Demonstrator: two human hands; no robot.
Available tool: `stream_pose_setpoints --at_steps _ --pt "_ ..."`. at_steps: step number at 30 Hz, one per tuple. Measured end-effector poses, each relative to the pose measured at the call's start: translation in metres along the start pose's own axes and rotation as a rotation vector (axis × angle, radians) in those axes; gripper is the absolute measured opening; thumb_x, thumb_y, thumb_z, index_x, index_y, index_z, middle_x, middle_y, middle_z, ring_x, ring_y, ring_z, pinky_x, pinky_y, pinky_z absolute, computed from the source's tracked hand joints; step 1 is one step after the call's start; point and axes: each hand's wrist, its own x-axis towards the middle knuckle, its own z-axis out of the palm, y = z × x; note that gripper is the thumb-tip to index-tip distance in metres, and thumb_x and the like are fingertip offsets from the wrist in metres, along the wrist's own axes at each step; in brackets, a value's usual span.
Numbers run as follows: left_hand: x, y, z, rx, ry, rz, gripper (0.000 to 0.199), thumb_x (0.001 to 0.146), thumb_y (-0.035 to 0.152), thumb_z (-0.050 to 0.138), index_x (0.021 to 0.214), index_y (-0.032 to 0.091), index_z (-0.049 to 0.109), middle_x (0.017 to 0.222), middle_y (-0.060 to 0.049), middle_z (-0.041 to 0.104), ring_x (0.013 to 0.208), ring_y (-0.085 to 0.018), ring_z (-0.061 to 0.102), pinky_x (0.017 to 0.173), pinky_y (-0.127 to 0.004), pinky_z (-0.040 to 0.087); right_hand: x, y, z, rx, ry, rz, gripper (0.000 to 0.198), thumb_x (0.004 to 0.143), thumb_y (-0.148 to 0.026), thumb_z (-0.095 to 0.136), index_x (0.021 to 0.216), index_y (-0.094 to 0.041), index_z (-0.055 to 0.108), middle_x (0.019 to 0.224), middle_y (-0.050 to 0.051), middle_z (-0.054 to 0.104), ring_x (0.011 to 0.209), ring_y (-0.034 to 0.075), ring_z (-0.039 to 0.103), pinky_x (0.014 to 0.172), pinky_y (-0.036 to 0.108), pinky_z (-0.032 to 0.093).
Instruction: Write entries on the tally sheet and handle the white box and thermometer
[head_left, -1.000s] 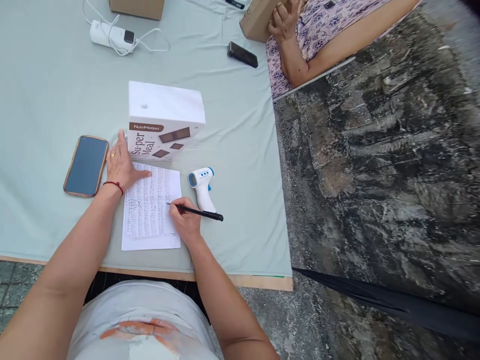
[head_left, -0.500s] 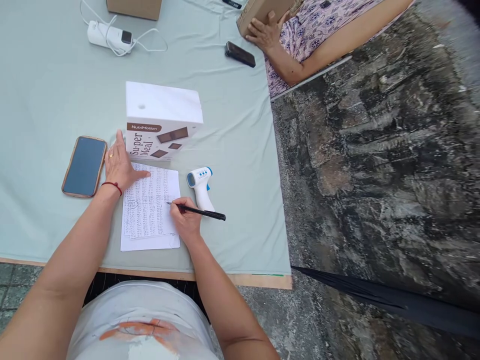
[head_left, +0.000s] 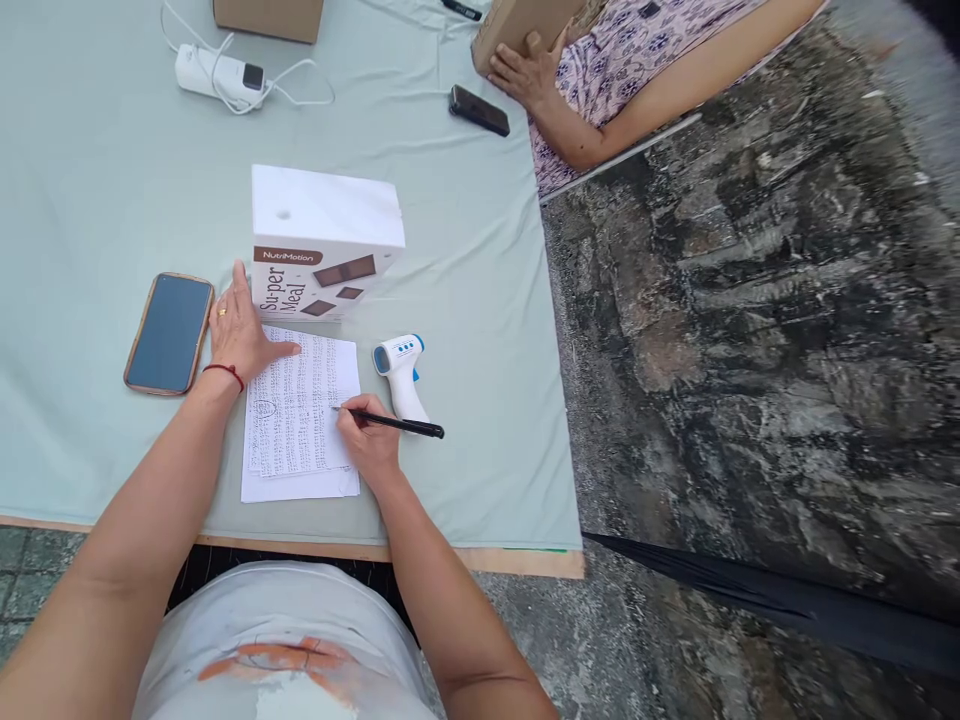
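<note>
Three boxes hide their contents: a white carton at 12 o'clock from the written sheets, a brown box farther along 12, a cardboard box at 1. The right hand clamps a black pen against the sheets; the left hand, thumb spread apart, rests at their 11 o'clock corner.

Two bare hands, plus one co-worker's bare hand; one slim black held pen; two brown cardboard boxes. One white printed carton; one white-and-blue plastic thermometer.

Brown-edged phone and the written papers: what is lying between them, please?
In the head view, the left hand lies between the phone and the papers.
</note>
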Motion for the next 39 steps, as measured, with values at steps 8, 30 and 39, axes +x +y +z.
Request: stream_pose_setpoints --at_steps 8,30,39 --pt "0.0015 -0.0025 0.0009 -0.014 -0.004 0.006 0.152 0.051 0.034 0.099 0.163 0.025 -0.003 0.167 -0.019 0.024 0.156 -0.044 0.018 0.128 -0.062 0.013 -0.0005 0.0022 0.0 0.02 0.019 0.032 0.008 0.072 -0.03 0.054 0.068 -0.024 0.056 0.062 -0.004 0.055 0.057 0.013 0.048 0.055 0.028 0.043" --pt "0.001 -0.0014 0.0007 -0.016 -0.006 -0.009 0.152 0.052 0.035 0.099 0.164 0.026 -0.003 0.167 -0.019 0.025 0.156 -0.045 0.018 0.128 -0.061 0.013 -0.0012 0.0038 0.0016 0.015 0.066 0.04 0.009 0.072 -0.031 0.054 0.068 -0.024 0.057 0.062 -0.003 0.056 0.057 0.013 0.048 0.055 0.028 0.043" --pt "0.0013 -0.002 0.0007 -0.017 0.001 0.003 0.153 0.05 0.036 0.099 0.163 0.026 -0.003 0.168 -0.018 0.024 0.156 -0.044 0.019 0.129 -0.062 0.013 -0.0007 0.0025 0.0003 0.013 0.036 0.036 0.008 0.072 -0.03 0.054 0.067 -0.023 0.057 0.061 -0.003 0.054 0.056 0.013 0.048 0.056 0.028 0.042"
